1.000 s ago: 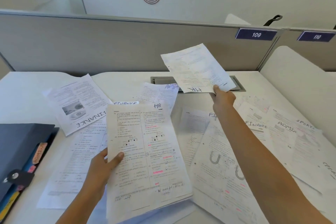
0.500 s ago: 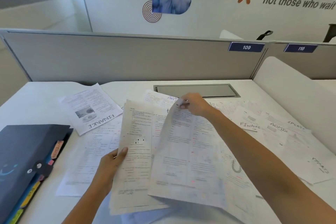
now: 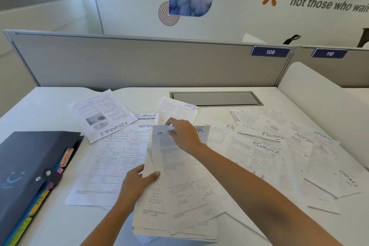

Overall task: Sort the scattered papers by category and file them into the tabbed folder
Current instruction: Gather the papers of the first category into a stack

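- Left hand [image 3: 137, 181] pinches the HR stack's [image 3: 175, 185] 8 o'clock edge; a slack grip could fan the sheets.
- Right hand [image 3: 182, 135] curls its fingers over the 12 o'clock edge; a sheet may slide into the Finance papers [image 3: 265, 147] at 2 o'clock.
- Tabbed folder [image 3: 30, 166] lies closed at 9 o'clock.

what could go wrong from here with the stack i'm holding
The stack is fanned unevenly at its near edge, gripped only by the left hand and right hand; sheets may slip out. It overlaps the ADMIN sheet, which might get gathered in. The right forearm hangs over loose FINANCE sheets and may sweep them.
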The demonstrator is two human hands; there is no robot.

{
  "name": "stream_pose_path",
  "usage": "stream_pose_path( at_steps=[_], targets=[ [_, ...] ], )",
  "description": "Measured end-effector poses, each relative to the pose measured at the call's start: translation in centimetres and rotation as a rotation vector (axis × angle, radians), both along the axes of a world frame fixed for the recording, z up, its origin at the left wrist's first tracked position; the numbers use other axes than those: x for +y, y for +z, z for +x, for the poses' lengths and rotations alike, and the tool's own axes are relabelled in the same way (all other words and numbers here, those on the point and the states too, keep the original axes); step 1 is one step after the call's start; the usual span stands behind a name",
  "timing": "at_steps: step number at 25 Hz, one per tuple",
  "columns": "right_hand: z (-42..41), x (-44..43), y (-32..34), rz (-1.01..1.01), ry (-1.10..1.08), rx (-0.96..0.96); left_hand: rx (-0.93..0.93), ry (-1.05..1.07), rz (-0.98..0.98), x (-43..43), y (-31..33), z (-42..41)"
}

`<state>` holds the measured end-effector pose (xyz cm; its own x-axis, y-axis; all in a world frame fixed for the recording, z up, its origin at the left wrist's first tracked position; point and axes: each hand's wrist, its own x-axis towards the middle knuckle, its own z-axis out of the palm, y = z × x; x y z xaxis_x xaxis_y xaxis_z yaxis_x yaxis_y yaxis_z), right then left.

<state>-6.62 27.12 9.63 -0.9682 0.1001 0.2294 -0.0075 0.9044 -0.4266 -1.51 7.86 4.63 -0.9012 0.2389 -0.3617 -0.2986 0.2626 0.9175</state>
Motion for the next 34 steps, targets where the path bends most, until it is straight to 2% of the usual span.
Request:
stream_pose_path(
  at_steps=[4,7,9,11,14,17,20,24,27,31,34],
  targets=[
    [1.0,0.9,-1.0,-0.192,-0.083,0.171,0.015,0.026,-0.057,0.5,-0.7,-0.1],
    [2.7,3.1,-1.8,-0.348,-0.393,0.324,0.081,0.056,-0.042,0.9,-0.6,-0.2],
    [4.7,4.6,-2.7,-0.475,-0.648,0.276,0.089,0.064,0.036,0.8,0.0,-0.5],
    [6.4,5.4,-4.0,-0.571,-0.759,0.095,0.041,0.060,0.130,0.4,0.6,-0.9],
    [7.8,5.3,-5.7,-0.813,-0.680,-0.210,-0.018,0.063,0.192,-0.1,0.8,-1.4],
    [8.2,4.7,-6.9,-0.945,-0.561,-0.326,-0.015,0.114,0.086,-0.2,0.0,-1.8],
    [9.4,3.9,-7.2,-1.002,-0.490,-0.281,-0.029,0.190,-0.015,-0.7,-0.7,-1.0],
    [11.1,4.0,-6.2,-1.170,-0.454,-0.191,-0.001,0.282,0.032,-1.2,-0.8,-0.9],
    [12.0,4.1,-6.0,-1.205,-0.412,-0.207,0.063,0.337,0.033,-1.6,-0.1,-0.7],
    [12.7,3.5,-5.9,-1.195,-0.488,-0.071,0.228,0.406,-0.060,-1.3,1.2,-0.2],
    [13.0,2.7,-5.6,-1.193,-0.500,0.017,0.345,0.385,-0.054,-1.2,1.8,0.2]
  ],
)
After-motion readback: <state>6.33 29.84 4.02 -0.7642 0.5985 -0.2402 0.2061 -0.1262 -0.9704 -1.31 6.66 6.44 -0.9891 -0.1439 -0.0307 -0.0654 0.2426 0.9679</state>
